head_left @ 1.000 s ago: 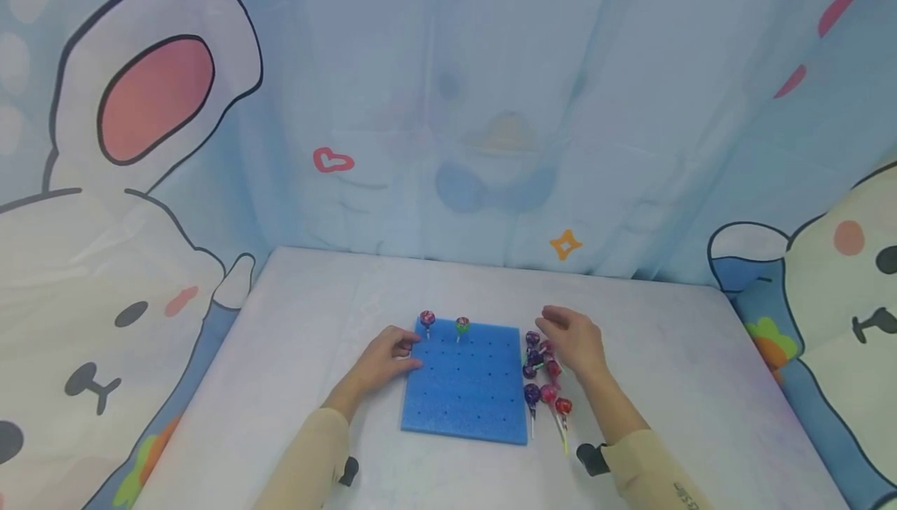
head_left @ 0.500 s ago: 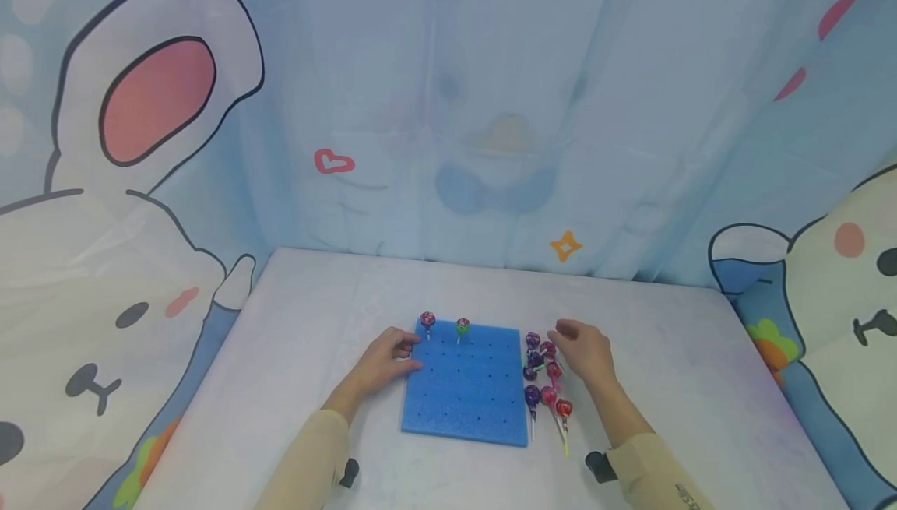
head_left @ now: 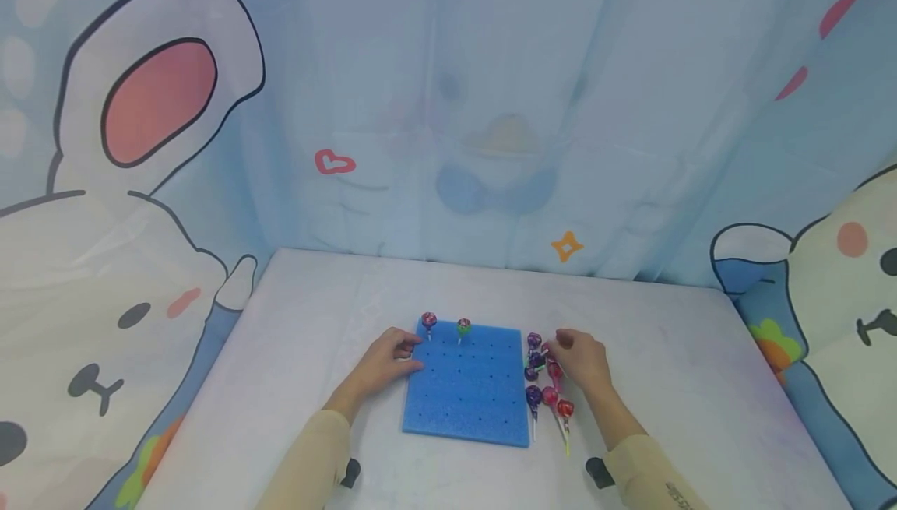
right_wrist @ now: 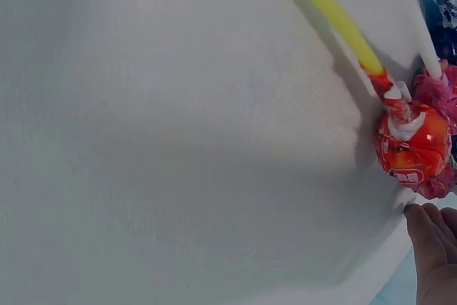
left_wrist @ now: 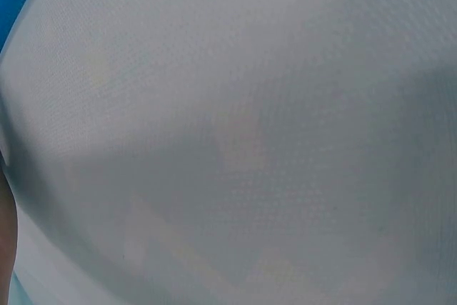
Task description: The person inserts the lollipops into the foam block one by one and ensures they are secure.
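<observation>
A blue foam board point(head_left: 466, 401) with rows of small holes lies on the table. Two wrapped lollipops stand upright near its far edge: a dark red one point(head_left: 429, 319) at the corner and a green-and-red one point(head_left: 463, 326) to its right. My left hand point(head_left: 385, 358) rests at the board's left edge, fingertips and thumb apart and touching it. To the right of the board, my right hand point(head_left: 582, 358) pinches a pink-red lollipop point(head_left: 545, 349) in the pile, its head mostly hidden by the fingertips. That contact lies outside the right wrist view.
Several more lollipops lie beside the board, among them a purple one point(head_left: 534, 395), a pink one point(head_left: 550, 395) and a red one with a yellow stick point(right_wrist: 414, 144). A pale cloth point(head_left: 336, 292) covers the table. A printed curtain point(head_left: 392, 105) hangs behind.
My right hand has moved down and slightly right, from above the far end of the pile to a lollipop there. The left hand and the board stay put.
</observation>
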A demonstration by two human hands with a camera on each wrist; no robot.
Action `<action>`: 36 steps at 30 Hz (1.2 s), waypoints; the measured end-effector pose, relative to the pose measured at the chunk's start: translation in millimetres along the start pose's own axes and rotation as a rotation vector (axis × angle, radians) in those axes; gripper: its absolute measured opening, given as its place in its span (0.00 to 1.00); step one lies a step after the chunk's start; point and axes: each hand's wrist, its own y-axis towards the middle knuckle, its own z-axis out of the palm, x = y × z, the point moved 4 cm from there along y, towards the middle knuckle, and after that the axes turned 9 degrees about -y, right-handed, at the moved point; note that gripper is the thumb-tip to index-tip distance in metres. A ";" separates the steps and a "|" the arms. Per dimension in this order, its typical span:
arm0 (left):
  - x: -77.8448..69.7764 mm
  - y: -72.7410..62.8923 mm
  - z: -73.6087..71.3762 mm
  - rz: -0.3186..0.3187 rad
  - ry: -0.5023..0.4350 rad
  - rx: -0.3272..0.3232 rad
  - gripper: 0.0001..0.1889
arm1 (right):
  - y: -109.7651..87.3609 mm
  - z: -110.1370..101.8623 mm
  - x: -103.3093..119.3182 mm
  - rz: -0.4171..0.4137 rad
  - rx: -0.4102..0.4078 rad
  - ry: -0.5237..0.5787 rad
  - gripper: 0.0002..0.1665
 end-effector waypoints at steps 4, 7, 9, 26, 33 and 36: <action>0.6 0.1 0.2 0.000 0.004 0.000 0.22 | 1.2 2.3 0.4 -0.021 -0.013 -0.024 0.26; 0.9 0.1 -0.1 0.002 0.012 0.000 0.22 | 1.0 4.2 1.4 -0.022 -0.025 -0.030 0.26; 0.8 -0.2 -0.2 0.002 0.012 0.001 0.22 | 0.3 5.8 1.8 -0.021 -0.029 -0.030 0.25; -2.0 -1.3 -0.1 0.008 -0.009 0.006 0.22 | -5.3 7.3 13.0 -0.086 -0.072 -0.211 0.22; -5.5 -1.2 -0.9 0.005 -0.009 0.005 0.22 | -6.1 8.0 12.9 -0.106 -0.083 -0.246 0.22; -4.9 -1.7 -0.5 0.000 -0.008 0.006 0.22 | -6.9 6.8 13.4 -0.101 -0.078 -0.264 0.21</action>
